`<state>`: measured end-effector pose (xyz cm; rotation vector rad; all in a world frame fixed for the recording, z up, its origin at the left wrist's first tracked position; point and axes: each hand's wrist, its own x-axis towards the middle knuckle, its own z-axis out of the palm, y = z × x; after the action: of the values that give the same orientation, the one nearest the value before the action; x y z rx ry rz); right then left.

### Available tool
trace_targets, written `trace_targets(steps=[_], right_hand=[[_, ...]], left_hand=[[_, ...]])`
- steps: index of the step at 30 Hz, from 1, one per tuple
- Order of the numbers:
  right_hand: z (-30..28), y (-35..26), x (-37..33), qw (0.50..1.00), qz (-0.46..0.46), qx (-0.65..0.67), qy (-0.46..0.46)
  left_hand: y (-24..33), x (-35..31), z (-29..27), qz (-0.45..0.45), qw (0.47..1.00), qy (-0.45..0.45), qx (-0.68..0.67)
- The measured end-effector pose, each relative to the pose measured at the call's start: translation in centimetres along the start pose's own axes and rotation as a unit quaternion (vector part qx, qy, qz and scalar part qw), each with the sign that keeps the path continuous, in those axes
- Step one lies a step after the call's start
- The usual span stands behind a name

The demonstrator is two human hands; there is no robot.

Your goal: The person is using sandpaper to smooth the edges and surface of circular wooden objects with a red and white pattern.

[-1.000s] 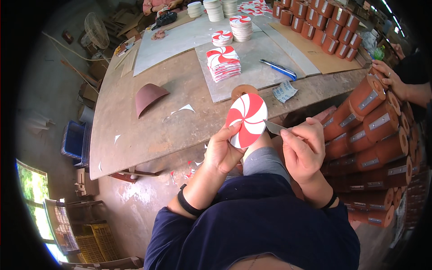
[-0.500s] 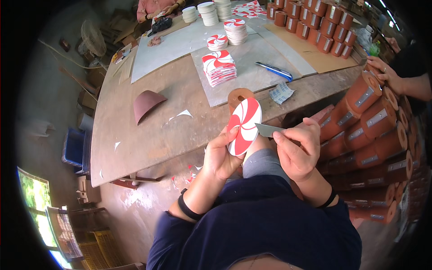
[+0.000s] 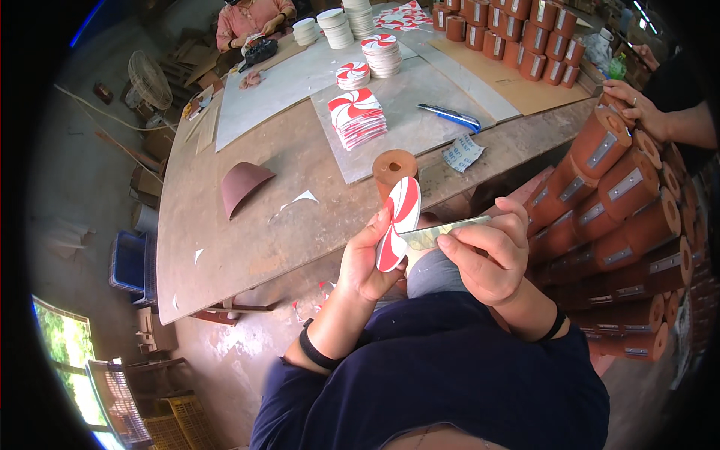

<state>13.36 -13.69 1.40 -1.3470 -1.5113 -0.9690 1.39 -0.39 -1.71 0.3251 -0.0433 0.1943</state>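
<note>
So, the red-and-white disc (image 3: 401, 217) is up in the air between the two hands, off the near table edge and above the lap, turned nearly edge-on. Left hand (image 3: 366, 255) clamps it from the left, thumb on the swirl face, other fingers mostly hidden behind; that grip probably steadies it while leaving the right rim free. Right hand (image 3: 491, 259) pinches a bare blade (image 3: 431, 237) between thumb and fingers, tip pointing left at the disc's right rim. Tip looks to be at the rim; can't tell if it bites. Hands are apart, bridged only by disc and blade. Short pinch on the blade is likely for fine control. Just beyond the disc, a brown cylinder (image 3: 384, 185) stands hole-up by the edge of the table (image 3: 225, 247). Past it: square sheet stack (image 3: 364, 131), two swirl-topped round stacks (image 3: 382, 60), blue knife (image 3: 450, 116), paper scrap (image 3: 463, 152), all near enough to reach, I'd guess on purpose. Maroon curved piece (image 3: 246, 186) and white offcuts (image 3: 304, 198) lie left. Brown rolls (image 3: 600, 202) pile up at right, ends outward, a co-worker's hand (image 3: 636, 105) on top. Another person (image 3: 255, 30) sits at the far end.
</note>
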Motion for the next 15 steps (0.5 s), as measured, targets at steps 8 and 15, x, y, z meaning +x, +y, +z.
trace_targets(steps=[8, 15], right_hand=[[0.22, -0.06, 0.12, 1.0, 0.002, -0.001, 0.008], [0.11, -0.02, 0.27, 1.0, -0.008, -0.015, 0.004]], left_hand=[[-0.28, -0.14, -0.21, 0.01, 1.0, 0.021, 0.003], [-0.19, -0.12, 0.07, 0.012, 0.999, 0.038, 0.027]])
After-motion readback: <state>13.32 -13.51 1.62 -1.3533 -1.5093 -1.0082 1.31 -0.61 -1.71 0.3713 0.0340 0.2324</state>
